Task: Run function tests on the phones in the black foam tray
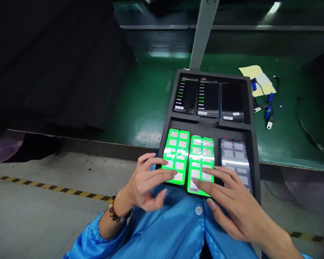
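A black foam tray (pixel 207 123) holds two rows of smartphones. In its near row, the left smartphone (pixel 181 144) and the middle smartphone (pixel 202 151) show bright green screens with pale blocks. My left hand (pixel 147 180), fingers apart, has its fingertips on the lower part of the left phone's screen. Over the lower part of the middle phone lie the fingertips of my right hand (pixel 229 201), also spread. The right smartphone (pixel 234 154) has a dim grey grid; my right hand partly hides its lower end. Neither hand grasps anything.
Three dark-screened phones (pixel 208 95) fill the tray's far row, two with lines of text. On the green bench (pixel 145 104) to the right are yellow paper (pixel 250 72), blue-ended cables (pixel 268 111) and a thin cable (pixel 307 133). A grey post (pixel 203 32) rises behind the tray.
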